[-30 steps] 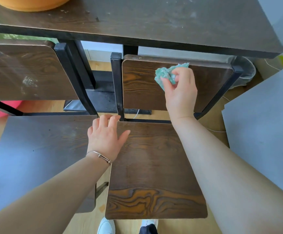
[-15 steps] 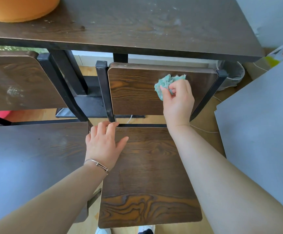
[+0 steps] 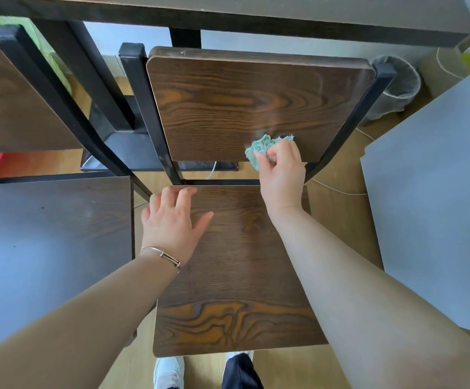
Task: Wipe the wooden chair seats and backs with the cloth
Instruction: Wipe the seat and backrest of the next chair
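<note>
A dark wooden chair stands right below me, its backrest (image 3: pixel 242 105) held between black metal posts and its seat (image 3: pixel 239 276) in the middle of the view. My right hand (image 3: pixel 281 175) grips a crumpled teal cloth (image 3: pixel 264 147) and presses it against the lower right part of the backrest. My left hand (image 3: pixel 172 220) lies flat, fingers spread, on the seat's rear left corner; a thin bracelet sits on that wrist. A second chair stands to the left, with its seat (image 3: pixel 48 248) and backrest (image 3: pixel 12 102) partly in view.
A dark table (image 3: pixel 256 12) runs across the top, just behind the chair backs. A grey panel (image 3: pixel 435 192) lies close on the right. A wastebin (image 3: pixel 396 85) with a clear liner stands at the back right. My shoes (image 3: pixel 169 372) show below the seat's front edge.
My right hand has slid the cloth down the backrest, from near its top edge to its lower right part. My left hand has stayed on the seat. The view has moved closer.
</note>
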The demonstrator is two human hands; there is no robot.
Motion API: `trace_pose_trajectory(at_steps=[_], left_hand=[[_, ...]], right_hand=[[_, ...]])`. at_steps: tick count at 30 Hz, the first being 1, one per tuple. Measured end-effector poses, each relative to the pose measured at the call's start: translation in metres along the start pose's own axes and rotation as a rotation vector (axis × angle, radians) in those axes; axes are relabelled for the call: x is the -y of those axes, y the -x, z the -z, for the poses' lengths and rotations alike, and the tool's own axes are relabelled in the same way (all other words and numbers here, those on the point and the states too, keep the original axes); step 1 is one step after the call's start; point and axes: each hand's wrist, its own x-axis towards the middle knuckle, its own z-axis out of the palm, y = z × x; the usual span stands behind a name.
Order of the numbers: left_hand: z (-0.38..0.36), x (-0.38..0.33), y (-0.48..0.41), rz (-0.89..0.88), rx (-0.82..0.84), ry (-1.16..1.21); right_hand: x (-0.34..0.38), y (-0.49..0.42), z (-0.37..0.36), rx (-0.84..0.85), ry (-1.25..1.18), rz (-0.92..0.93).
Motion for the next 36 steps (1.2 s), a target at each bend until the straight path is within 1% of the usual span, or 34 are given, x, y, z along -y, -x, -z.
trace_pose_trajectory(at_steps=[3, 6, 9, 14, 17, 21, 24, 28, 30, 32, 36], left_hand=[[0.007, -0.008, -0.003, -0.019, -0.023, 0.012], [0.019, -0.018, -0.008, -0.035, -0.052, 0.008], [0.033, -0.029, -0.016, -0.047, -0.07, 0.012], [0.061, -0.053, -0.028, -0.077, -0.147, 0.048], [0.077, -0.061, -0.033, -0.077, -0.176, 0.067], [0.084, -0.05, -0.032, -0.069, -0.214, 0.086], [0.078, -0.028, -0.03, -0.057, -0.199, 0.085], [0.076, 0.006, -0.029, -0.027, -0.145, 0.067], [0.083, 0.022, -0.029, -0.014, -0.128, 0.06], [0.094, 0.036, -0.029, -0.029, -0.123, 0.049], [0.116, 0.06, -0.042, -0.077, -0.153, 0.059]], right_hand=[[0.003, -0.006, 0.014, 0.03, 0.013, 0.032], [0.013, -0.021, 0.037, 0.01, 0.0, 0.026], [0.021, -0.043, 0.064, -0.057, 0.045, 0.15], [0.037, -0.074, 0.1, -0.059, 0.139, 0.291], [0.045, -0.082, 0.107, -0.087, 0.141, 0.366], [0.054, -0.078, 0.096, -0.141, 0.084, 0.31], [0.061, -0.065, 0.074, -0.175, 0.057, 0.305], [0.075, -0.036, 0.033, -0.076, 0.104, 0.297], [0.089, -0.024, 0.018, -0.055, 0.092, 0.304], [0.114, -0.02, 0.01, -0.082, 0.034, 0.328], [0.178, -0.037, -0.002, -0.22, -0.065, 0.436]])
